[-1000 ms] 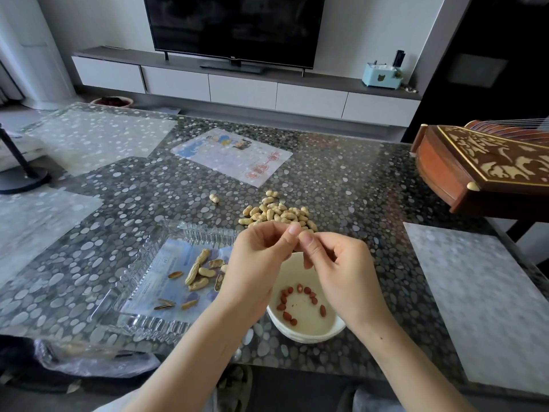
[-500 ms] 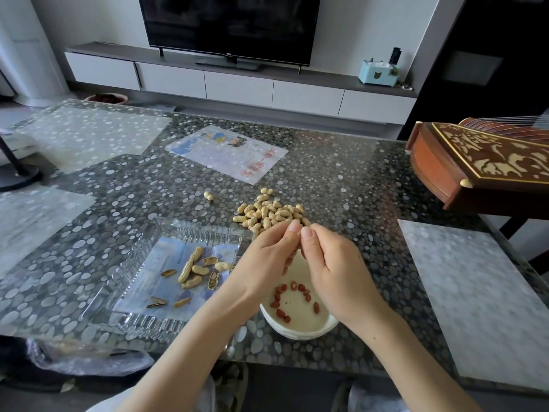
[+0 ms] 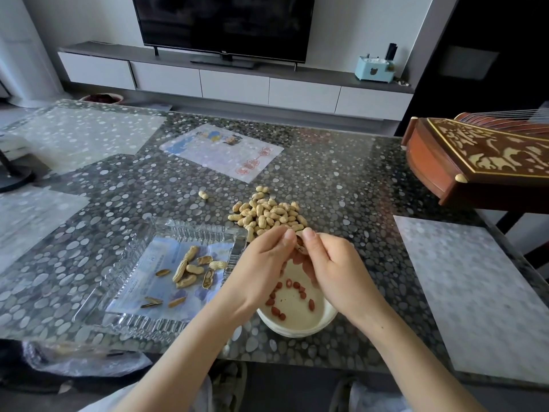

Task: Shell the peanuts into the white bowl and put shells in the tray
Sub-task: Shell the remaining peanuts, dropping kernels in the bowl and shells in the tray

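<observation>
Left hand (image 3: 264, 263) and right hand (image 3: 335, 269) both pinch one peanut (image 3: 300, 247) above the white bowl (image 3: 297, 333). Tray (image 3: 193, 231) holding shells (image 3: 190, 269) lies at the bowl's 9 o'clock; peanut pile (image 3: 264, 212) at 12 o'clock.

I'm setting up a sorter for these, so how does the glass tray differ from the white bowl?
The glass tray is clear, square and ribbed; the white bowl is opaque and round. The tray holds tan shells; the bowl holds red-skinned kernels. The tray's inside is in full view; the bowl sits partly under the left hand and right hand, which pinch a peanut. Both rest on the pebble-patterned table.
</observation>
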